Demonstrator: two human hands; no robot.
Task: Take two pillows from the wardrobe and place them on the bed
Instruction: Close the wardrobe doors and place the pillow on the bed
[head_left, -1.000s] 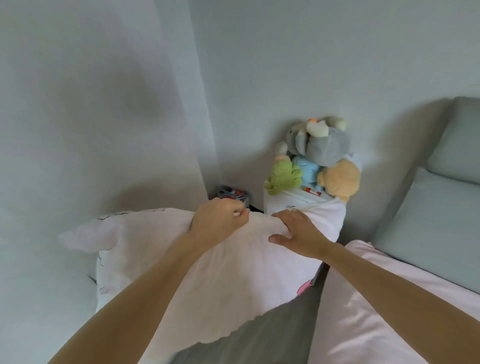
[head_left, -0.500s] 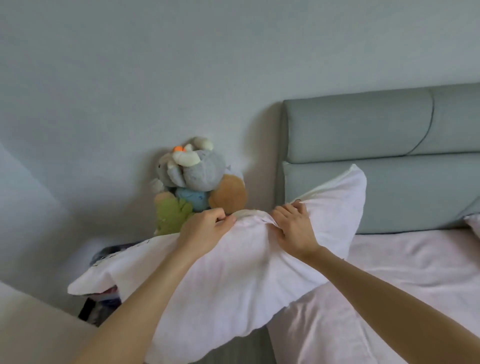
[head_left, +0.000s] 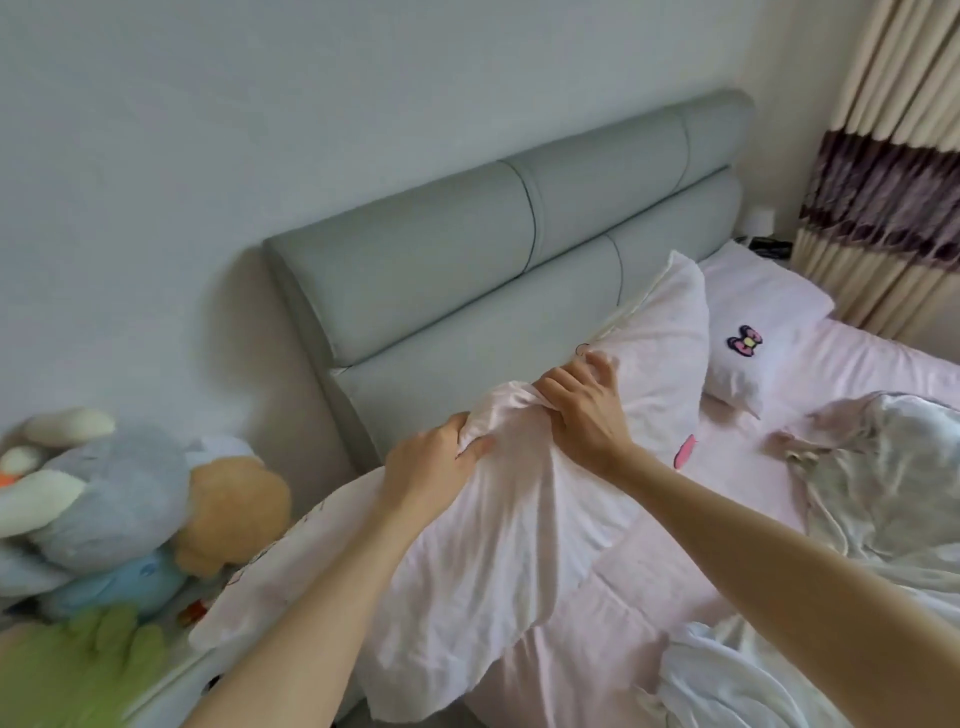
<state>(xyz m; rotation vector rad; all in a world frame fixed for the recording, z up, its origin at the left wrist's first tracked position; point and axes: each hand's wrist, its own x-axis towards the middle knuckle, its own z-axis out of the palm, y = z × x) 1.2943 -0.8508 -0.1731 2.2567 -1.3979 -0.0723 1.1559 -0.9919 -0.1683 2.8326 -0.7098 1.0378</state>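
A pale pink pillow hangs over the left head end of the bed, its far corner near the grey headboard. My left hand pinches its bunched top edge. My right hand grips the same edge a little further right. A second pink pillow with a purple bow lies flat at the right head end of the bed. The wardrobe is out of view.
A pile of plush toys sits on a white nightstand left of the bed. A crumpled pale quilt covers the bed's right side. Striped curtains hang at the far right, with a small nightstand beside them.
I have swung right with the pillow, from the wall corner and the toys to over the bed's head end. Both hands keep their hold on its top edge.
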